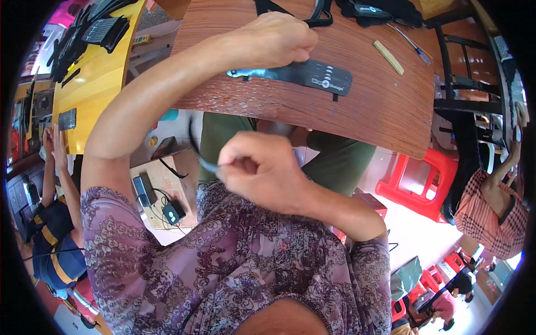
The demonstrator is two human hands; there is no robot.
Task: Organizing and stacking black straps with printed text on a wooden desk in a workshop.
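My right hand (262,170) is raised over my lap, thumb and finger pinched on a thin dark strap (195,137) that curves up to the left. My left hand (285,39) is closed in a fist above the wooden table; what it holds, if anything, is hidden. Just below that fist lies a flat dark grey strap (304,75) with white print, its left end shiny. Beyond the left hand, a black strap loop (319,21) rests at the table's far edge.
The brown table (385,117) also bears a pale yellow strip (388,57), a thin pointed tool (416,49) and dark folded straps (379,12). Left, a yellow table (95,100) holds piled black straps (89,36). A red stool (416,187) stands right; people sit on both sides.
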